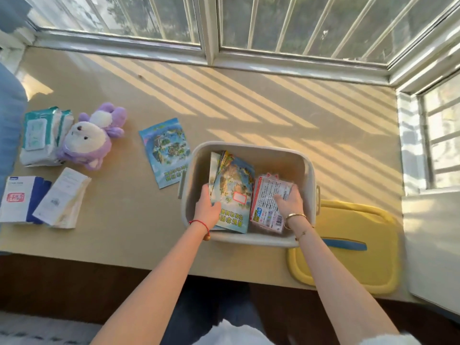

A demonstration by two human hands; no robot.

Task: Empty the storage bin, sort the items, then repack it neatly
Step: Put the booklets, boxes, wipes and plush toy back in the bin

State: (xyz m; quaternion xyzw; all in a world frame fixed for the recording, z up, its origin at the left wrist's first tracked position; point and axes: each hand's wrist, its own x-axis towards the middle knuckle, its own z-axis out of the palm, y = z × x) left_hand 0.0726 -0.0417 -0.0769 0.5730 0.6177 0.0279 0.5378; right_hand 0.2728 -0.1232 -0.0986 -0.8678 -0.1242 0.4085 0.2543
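A white storage bin (pixel 249 147) stands on the beige ledge in front of me. Inside it on the left lies a stack of picture booklets (pixel 234 188), and my left hand (pixel 207 206) grips the stack's left edge. On the right inside the bin lie clear plastic packets with pink print (pixel 266 195); my right hand (pixel 288 200) rests on top of them with fingers curled over the pile. One more blue booklet (pixel 165 153) lies on the ledge just left of the bin.
At the far left lie a wet-wipes pack (pixel 41 135), a purple and white plush toy (pixel 92 138), blue and white boxes (pixel 20 199) and a white pouch (pixel 63 197). The yellow bin lid (pixel 353 235) lies to the right. Barred windows run along the back.
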